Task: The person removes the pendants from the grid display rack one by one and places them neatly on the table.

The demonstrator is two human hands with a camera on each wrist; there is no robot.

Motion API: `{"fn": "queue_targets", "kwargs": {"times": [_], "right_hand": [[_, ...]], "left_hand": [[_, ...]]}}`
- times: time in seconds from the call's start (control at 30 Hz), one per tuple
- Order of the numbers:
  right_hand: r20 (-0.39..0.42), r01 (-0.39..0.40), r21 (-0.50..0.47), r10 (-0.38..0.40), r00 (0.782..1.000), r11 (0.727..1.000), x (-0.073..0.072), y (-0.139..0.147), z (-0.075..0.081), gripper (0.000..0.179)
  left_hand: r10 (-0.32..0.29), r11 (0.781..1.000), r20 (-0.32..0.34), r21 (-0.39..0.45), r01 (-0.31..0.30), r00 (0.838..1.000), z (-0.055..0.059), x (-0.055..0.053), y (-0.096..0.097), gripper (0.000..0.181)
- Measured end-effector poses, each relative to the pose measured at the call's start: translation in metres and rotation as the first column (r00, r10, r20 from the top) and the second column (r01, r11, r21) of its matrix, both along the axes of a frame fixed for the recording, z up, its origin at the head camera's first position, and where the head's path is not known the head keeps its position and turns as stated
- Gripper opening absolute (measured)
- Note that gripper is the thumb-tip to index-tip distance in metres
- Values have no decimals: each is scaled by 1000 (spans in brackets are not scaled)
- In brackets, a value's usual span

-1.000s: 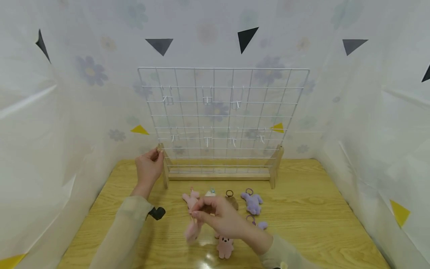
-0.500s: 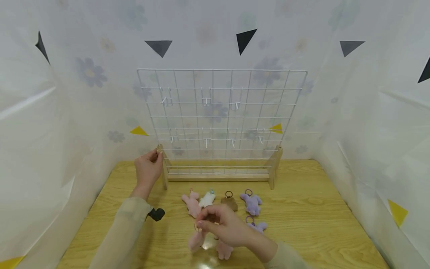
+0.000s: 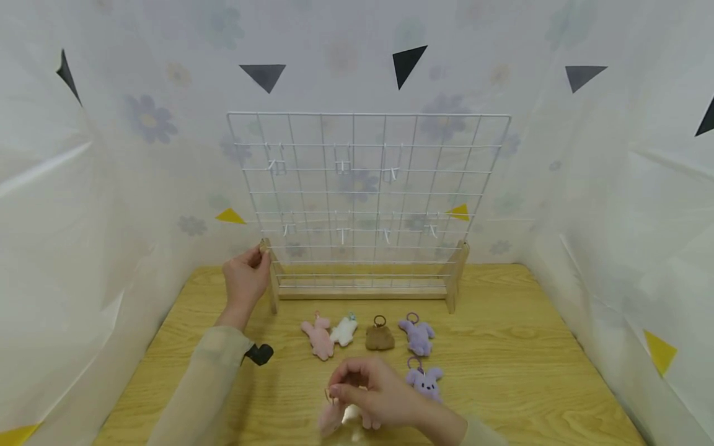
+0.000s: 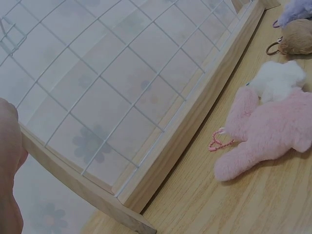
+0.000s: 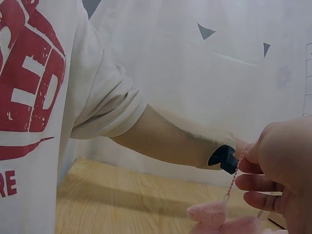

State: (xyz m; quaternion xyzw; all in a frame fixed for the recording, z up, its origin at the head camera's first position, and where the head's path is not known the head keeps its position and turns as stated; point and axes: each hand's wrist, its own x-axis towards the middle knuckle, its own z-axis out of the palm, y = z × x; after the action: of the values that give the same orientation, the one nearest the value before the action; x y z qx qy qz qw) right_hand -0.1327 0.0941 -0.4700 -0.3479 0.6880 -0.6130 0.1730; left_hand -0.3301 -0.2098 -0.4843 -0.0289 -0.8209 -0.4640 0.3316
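In the head view my left hand (image 3: 246, 280) grips the top of the left wooden post (image 3: 273, 291) of a white wire grid rack (image 3: 368, 114). Low in the middle, my right hand (image 3: 376, 391) pinches the pink bead chain (image 5: 233, 181) of a pink plush keychain (image 3: 330, 419), which dangles below the fingers. Its fluffy top (image 5: 209, 214) shows at the bottom of the right wrist view. Partly hidden behind this hand is a second pink plush (image 3: 370, 422). Closest to the left wrist camera on the table lies another pink plush keychain (image 4: 273, 126), face down.
Small white hooks (image 3: 343, 234) hang on the grid in two rows. In front of the rack lie a white plush (image 3: 344, 331), a brown plush (image 3: 380, 339) and two purple ones, one face down (image 3: 418, 339), one face up (image 3: 427, 383). Plastic sheeting surrounds the wooden table (image 3: 519, 371).
My right hand has moved toward me and slightly right with the dangling pink plush keychain, uncovering the white, brown and lower purple plushes. My left hand stays on the post.
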Motion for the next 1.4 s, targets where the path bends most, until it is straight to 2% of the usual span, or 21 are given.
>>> {"fn": "queue_targets", "kwargs": {"times": [0.17, 0.33, 0.53, 0.7, 0.97, 1.4], "right_hand": [[41, -6, -4, 6, 999, 1000, -1, -2, -8, 14], [88, 30, 10, -31, 996, 1000, -10, -5, -21, 13], [34, 72, 7, -72, 997, 997, -26, -7, -33, 14], [19, 111, 23, -111, 994, 994, -37, -9, -38, 14], [21, 143, 57, -144, 989, 988, -52, -11, -49, 14], [28, 194, 158, -200, 979, 968, -77, -10, -74, 14]], "left_hand": [[3, 1000, -9, -2, -3, 1000, 0, 0, -1, 25], [-4, 1000, -19, -3, 4, 1000, -1, -1, -2, 24], [-22, 1000, -7, 12, 22, 1000, -1, 0, -1, 25], [-29, 1000, -6, 12, 29, 1000, -1, -2, -1, 26], [-20, 1000, 14, 8, 20, 1000, -2, -2, -2, 27], [-19, 1000, -8, 13, 19, 1000, -3, -3, -2, 24]]}}
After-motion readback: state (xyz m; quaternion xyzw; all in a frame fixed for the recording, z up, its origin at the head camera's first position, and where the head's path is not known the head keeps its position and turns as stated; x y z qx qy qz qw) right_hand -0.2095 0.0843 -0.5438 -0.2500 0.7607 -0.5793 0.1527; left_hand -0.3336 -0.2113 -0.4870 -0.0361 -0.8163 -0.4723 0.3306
